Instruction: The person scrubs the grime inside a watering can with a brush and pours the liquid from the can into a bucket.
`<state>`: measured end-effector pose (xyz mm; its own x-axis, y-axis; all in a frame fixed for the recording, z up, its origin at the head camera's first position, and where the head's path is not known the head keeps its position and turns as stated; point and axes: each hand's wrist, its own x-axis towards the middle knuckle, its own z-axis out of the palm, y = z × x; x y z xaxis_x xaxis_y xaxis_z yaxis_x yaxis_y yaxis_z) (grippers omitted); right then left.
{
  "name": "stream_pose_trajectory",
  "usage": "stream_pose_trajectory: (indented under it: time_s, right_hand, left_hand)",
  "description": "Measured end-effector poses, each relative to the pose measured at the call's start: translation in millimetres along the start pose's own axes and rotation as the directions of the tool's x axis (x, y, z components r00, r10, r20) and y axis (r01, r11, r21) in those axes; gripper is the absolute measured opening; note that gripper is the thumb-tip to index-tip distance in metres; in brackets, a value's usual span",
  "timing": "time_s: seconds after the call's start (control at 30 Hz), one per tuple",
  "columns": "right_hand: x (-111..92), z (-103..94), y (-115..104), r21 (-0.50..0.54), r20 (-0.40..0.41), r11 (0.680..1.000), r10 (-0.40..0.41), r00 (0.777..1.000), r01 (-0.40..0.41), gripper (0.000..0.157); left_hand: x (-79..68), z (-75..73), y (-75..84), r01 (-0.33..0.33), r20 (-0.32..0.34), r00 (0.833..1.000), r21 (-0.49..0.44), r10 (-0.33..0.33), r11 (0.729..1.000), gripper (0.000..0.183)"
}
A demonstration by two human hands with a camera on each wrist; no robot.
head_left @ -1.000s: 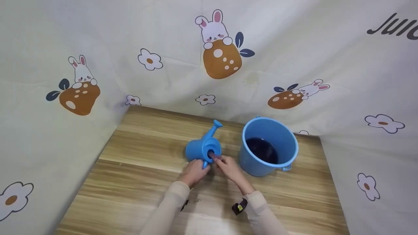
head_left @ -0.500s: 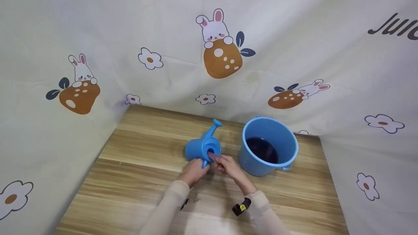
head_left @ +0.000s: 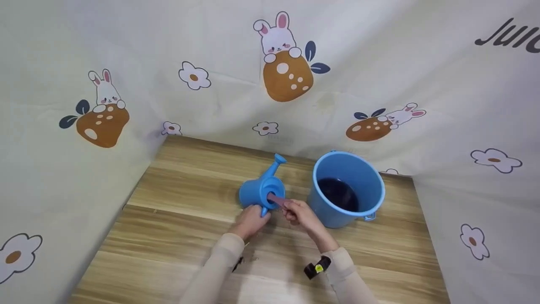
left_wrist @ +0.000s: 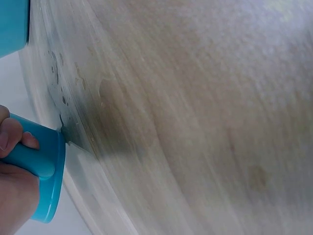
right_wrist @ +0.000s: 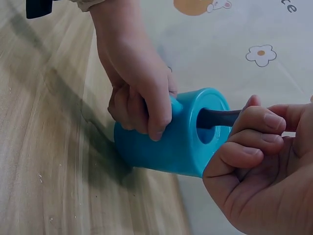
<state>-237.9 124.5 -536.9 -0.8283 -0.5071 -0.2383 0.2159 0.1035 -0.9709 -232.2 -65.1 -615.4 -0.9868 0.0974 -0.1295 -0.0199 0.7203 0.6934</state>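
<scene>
A small blue watering can (head_left: 252,194) stands on the wooden table, its spout pointing to the far side. My left hand (head_left: 250,221) grips its handle; in the left wrist view the fingers (left_wrist: 11,134) curl round that handle. My right hand (head_left: 300,213) pinches a purplish stick-like handle (head_left: 277,200) that reaches into the can's round top opening. In the right wrist view this handle (right_wrist: 221,118) looks dark and rounded, the other fingers of my right hand (right_wrist: 269,166) being curled in. Its far end is hidden inside the can.
Right of the can stands a larger blue bucket (head_left: 327,213) with dark liquid inside. Cream cloth walls (head_left: 219,105) with rabbit and flower prints enclose the back and sides of the table (head_left: 177,236). Small wet drops (left_wrist: 63,100) dot the tabletop.
My right hand has drawn back a little to the right, so more of the purplish handle shows outside the opening. My left hand and the watering can have stayed nearly still.
</scene>
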Motion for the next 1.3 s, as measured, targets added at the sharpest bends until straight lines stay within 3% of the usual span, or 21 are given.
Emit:
stream_pose_trajectory:
  time_s: [0.23, 0.43, 0.5, 0.6, 0.67, 0.77, 0.93, 1.0, 1.1, 1.17, 1.3]
  right_hand:
    - [7, 6.3, 5, 0.002, 0.047, 1.0, -0.012, 0.999, 0.012, 0.029]
    - [18, 11.9, 11, -0.024, 0.053, 0.999, -0.025, 0.998, 0.026, 0.029]
    - [18, 14.7, 9, -0.035, 0.033, 0.999, -0.016, 0.999, 0.017, 0.03]
    - [21, 17.4, 8, -0.121, -0.061, 0.992, -0.044, 0.997, 0.036, 0.034]
    - [23, 18.3, 8, -0.235, -0.155, 0.97, -0.098, 0.983, 0.06, 0.033]
    - [27, 17.2, 16, -0.366, -0.259, 0.922, -0.228, 0.939, 0.123, 0.027]
    - [27, 14.4, 20, -0.444, -0.245, 0.854, -0.407, 0.88, 0.271, 0.024]
    - [26, 13.3, 20, -0.495, -0.211, 0.812, -0.456, 0.864, 0.308, 0.022]
    - [26, 12.5, 20, -0.617, -0.155, 0.711, -0.529, 0.834, 0.336, 0.022]
    - [26, 12.0, 20, -0.718, -0.118, 0.607, -0.589, 0.8, 0.341, 0.021]
    - [27, 11.6, 23, -0.881, -0.046, 0.357, -0.718, 0.695, 0.31, 0.02]
  left_hand:
    - [-0.3, 1.0, -0.7, -0.016, -0.002, 1.0, -0.005, 0.016, 1.0, 0.035]
    - [1.0, 1.4, 1.0, 0.01, 0.032, 0.999, -0.02, -0.009, 1.0, 0.034]
    - [1.3, 1.3, 1.1, 0.016, 0.043, 0.999, -0.041, -0.014, 0.999, 0.035]
    - [1.5, 0.7, -0.4, -0.006, 0.034, 0.999, -0.068, 0.008, 0.998, 0.035]
    - [1.3, 0.4, -1.8, -0.033, 0.014, 0.999, -0.073, 0.034, 0.997, 0.035]
    - [1.2, 0.1, -3.2, -0.064, -0.008, 0.998, -0.062, 0.064, 0.996, 0.035]
    - [0.8, -0.6, -2.3, -0.057, 0.004, 0.998, -0.054, 0.057, 0.997, 0.036]
    - [0.7, -0.7, -2.0, -0.051, 0.007, 0.999, -0.046, 0.052, 0.998, 0.037]
    - [0.6, -0.6, -2.1, -0.054, 0.008, 0.998, -0.038, 0.054, 0.998, 0.037]
    - [0.4, -0.6, -2.3, -0.054, 0.011, 0.998, -0.043, 0.054, 0.998, 0.038]
    - [0.1, -0.4, -2.6, -0.053, 0.019, 0.998, -0.058, 0.054, 0.997, 0.037]
